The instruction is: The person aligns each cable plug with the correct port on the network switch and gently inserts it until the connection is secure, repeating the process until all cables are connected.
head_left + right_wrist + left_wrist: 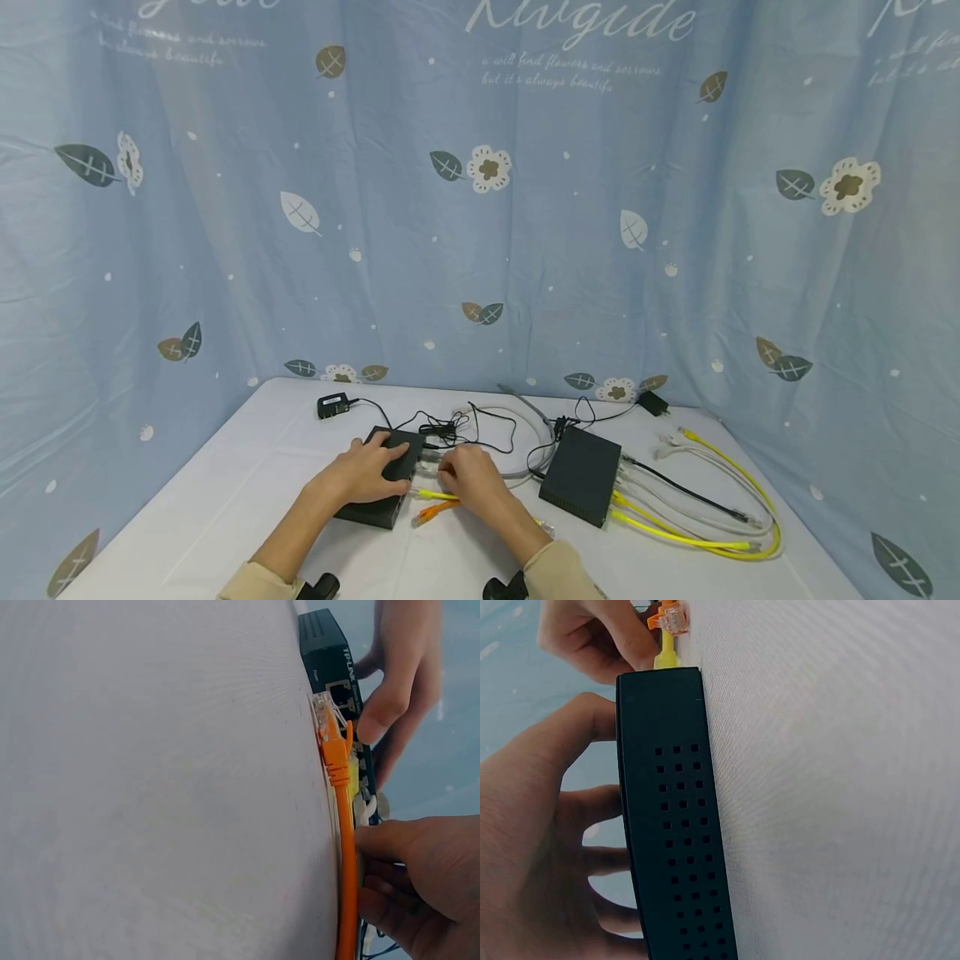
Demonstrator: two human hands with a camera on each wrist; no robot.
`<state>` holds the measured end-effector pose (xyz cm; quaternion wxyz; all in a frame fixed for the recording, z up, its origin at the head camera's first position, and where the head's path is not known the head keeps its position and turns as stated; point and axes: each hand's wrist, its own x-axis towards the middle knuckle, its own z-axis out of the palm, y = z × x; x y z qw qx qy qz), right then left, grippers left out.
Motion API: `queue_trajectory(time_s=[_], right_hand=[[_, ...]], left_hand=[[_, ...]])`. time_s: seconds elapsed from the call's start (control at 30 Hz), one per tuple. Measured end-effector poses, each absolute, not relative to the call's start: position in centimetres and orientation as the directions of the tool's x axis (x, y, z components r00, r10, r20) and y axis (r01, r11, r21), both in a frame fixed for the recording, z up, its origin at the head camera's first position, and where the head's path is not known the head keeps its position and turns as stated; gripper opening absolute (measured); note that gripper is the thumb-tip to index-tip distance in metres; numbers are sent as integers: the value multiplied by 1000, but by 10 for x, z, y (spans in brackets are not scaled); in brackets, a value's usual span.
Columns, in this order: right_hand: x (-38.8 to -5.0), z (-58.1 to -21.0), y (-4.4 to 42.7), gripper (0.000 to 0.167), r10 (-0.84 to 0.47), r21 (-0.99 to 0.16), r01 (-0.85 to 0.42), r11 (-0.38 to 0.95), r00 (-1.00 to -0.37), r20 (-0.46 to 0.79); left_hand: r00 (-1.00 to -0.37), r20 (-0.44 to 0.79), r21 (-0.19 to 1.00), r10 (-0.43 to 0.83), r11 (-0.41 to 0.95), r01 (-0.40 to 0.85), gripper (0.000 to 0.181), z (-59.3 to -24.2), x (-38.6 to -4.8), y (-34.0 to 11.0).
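Observation:
A black TP-LINK network switch (pixel 375 514) lies on the white table, its row of ports facing right. Across its top rests my left hand (pixel 362 471), fingers spread and thumb by the port edge. Beside the ports, my right hand (pixel 474 479) has curled fingers and pinches a network cable, mostly hidden behind the hand; its colour cannot be told. A yellow network cable (pixel 435 496) runs into the switch's port side. An orange network cable (pixel 343 825) lies in front, its clear plug loose on the table near the ports. Pale cables with clear plugs (pixel 429 463) sit just behind.
Further right lies a second black switch (pixel 581 475) with yellow, white and black cables (pixel 690 487) fanning out. A power adapter (pixel 333 406) stands at the back left, another adapter (pixel 652 403) at the back right. Thin black cords (pixel 442 429) and a grey cable coil (pixel 543 425) lie between.

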<state>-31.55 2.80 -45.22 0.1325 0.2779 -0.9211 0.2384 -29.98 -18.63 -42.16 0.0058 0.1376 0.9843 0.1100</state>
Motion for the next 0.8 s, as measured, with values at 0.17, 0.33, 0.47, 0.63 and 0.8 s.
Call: queue_trajectory(time_s=[0.17,0.33,0.47,0.63,0.8], right_hand=[[-315,-451,25,7,-456,-327,-568,755,-814,361],[-315,-449,24,8,-460,-310,-568,762,-813,357],[-317,-449,22,10,-461,-316,-570,758,-812,358],[-319,-451,19,11,-458,-282,-564,777,-812,363],[-316,-451,17,11,-478,-205,-580,788,-787,389]], left_hand=[[-962,27,210,272,939,272,68,-422,-300,-186],[-961,33,210,275,938,276,67,-423,-300,-186],[-959,38,214,279,936,281,66,-424,-300,-186],[-958,41,217,284,933,286,66,-425,-300,-186],[-958,39,209,283,935,285,67,-422,-298,-185]])
